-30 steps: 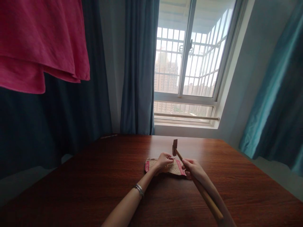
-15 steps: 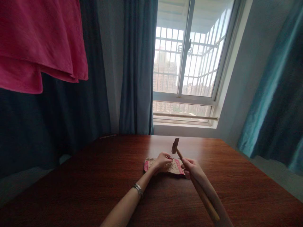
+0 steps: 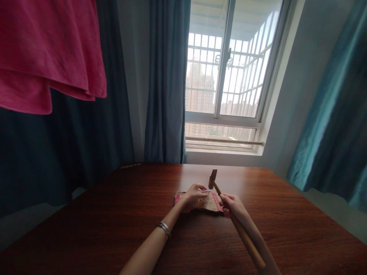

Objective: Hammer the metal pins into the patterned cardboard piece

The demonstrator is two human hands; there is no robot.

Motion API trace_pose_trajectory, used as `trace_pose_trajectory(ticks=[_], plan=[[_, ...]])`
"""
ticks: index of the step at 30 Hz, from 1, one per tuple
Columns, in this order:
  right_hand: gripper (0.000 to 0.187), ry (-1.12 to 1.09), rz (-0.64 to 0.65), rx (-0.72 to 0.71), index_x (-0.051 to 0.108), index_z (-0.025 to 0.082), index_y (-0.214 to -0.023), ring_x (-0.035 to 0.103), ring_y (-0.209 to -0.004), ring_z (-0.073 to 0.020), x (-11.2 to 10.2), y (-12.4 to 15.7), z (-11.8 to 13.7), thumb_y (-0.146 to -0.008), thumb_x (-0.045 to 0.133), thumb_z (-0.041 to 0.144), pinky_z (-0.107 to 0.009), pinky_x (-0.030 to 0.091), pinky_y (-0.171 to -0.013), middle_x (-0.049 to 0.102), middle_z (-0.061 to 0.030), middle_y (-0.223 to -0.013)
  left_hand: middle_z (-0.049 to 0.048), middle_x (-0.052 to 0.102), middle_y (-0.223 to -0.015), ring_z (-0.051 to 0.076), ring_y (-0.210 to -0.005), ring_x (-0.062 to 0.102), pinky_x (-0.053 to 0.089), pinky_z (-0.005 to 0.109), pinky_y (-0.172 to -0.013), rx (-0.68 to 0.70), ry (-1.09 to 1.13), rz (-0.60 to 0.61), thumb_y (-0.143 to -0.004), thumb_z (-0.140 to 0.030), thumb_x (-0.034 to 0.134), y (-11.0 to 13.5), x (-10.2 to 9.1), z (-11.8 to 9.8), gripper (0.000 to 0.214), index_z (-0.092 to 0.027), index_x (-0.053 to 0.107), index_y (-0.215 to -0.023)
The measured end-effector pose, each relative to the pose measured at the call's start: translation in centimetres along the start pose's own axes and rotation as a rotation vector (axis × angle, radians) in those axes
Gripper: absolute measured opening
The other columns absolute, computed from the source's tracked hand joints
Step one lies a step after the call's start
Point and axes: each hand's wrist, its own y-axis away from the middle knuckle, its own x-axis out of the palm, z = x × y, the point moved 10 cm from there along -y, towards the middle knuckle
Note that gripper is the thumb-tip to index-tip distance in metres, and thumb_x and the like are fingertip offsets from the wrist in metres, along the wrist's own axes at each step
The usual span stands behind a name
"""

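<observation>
My right hand (image 3: 233,204) is wrapped round the wooden handle of a hammer (image 3: 248,240). Its metal head is raised just above the far side of a folded patterned cloth (image 3: 213,202), beige with dark spots and pink bands, which lies on the table. Over the cloth's left part is my left hand (image 3: 195,195), thumb and fingers curved but apart. In the gap between them show small thin dark and reddish pieces (image 3: 205,192), too small to name. The left palm hides part of the cloth.
The brown wooden table (image 3: 114,229) reaches back to a barred window (image 3: 223,76). Blue curtains (image 3: 168,95) hang at the left and right. A pink cloth (image 3: 51,57) hangs at the upper left.
My left hand has shifted slightly left and its fingers have spread, baring more of the small pieces. The hammer head has dipped slightly; my right hand keeps its hold.
</observation>
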Motion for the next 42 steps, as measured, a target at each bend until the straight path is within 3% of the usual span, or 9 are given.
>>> trace_pose_trajectory(ticks=[9,15,21,31,36,42], plan=[[0.038,-0.103,-0.006,0.022,0.052,0.016,-0.070,0.035,-0.031,-0.0017,0.4,0.3,-1.4,-0.056,0.070,0.047,-0.016,0.021,-0.032,0.049,0.0073,-0.051,0.0077,0.071,-0.087,0.021,-0.082,0.062,0.045,0.026,-0.072,-0.025,-0.044,-0.021,-0.062,-0.033,0.069,0.4,-1.0,1.5,0.035,-0.011,0.072,-0.089],[0.037,-0.162,-0.052,0.009,0.050,0.017,-0.068,0.033,-0.030,-0.0012,-0.9,0.3,-1.6,-0.056,0.071,0.044,-0.016,0.019,-0.031,0.051,0.0065,-0.050,0.0078,0.071,-0.084,0.020,-0.081,0.063,0.046,0.027,-0.076,0.021,-0.012,-0.040,-0.063,-0.033,0.070,1.1,-2.5,1.8,0.026,-0.013,0.074,-0.080],[0.037,-0.199,-0.043,0.011,0.050,0.017,-0.069,0.033,-0.031,-0.0012,-1.1,0.3,-2.0,-0.057,0.072,0.044,-0.016,0.022,-0.031,0.051,0.0065,-0.052,0.0080,0.071,-0.083,0.018,-0.078,0.063,0.047,0.025,-0.074,0.050,0.000,-0.017,-0.065,-0.034,0.069,1.5,-2.4,1.9,0.026,-0.013,0.074,-0.079],[0.039,-0.160,-0.038,0.014,0.051,0.017,-0.070,0.033,-0.030,-0.0018,0.0,0.7,-2.1,-0.055,0.070,0.048,-0.017,0.021,-0.031,0.050,0.0069,-0.052,0.0080,0.071,-0.081,0.019,-0.077,0.063,0.046,0.025,-0.071,-0.010,-0.041,-0.086,-0.065,-0.037,0.069,1.2,-2.2,2.9,0.030,-0.012,0.073,-0.082],[0.034,0.021,-0.183,-0.140,0.054,0.016,-0.066,0.036,-0.031,-0.0044,-2.8,0.7,-1.2,-0.062,0.064,0.048,-0.019,0.025,-0.031,0.052,0.0038,-0.053,0.0094,0.070,-0.086,0.021,-0.081,0.062,0.046,0.027,-0.073,-0.036,-0.043,-0.050,-0.063,-0.042,0.071,1.4,-2.3,3.3,0.041,-0.010,0.072,-0.090],[0.017,0.606,-0.472,-0.260,0.060,0.017,-0.070,0.049,-0.044,-0.0130,-9.4,0.3,-0.6,-0.067,0.054,0.033,-0.024,0.034,-0.044,0.058,-0.0001,-0.055,0.0077,0.065,-0.098,0.024,-0.094,0.057,0.043,0.030,-0.082,-0.043,-0.185,0.110,-0.057,-0.054,0.072,2.9,-2.5,1.2,0.063,-0.014,0.067,-0.105]])
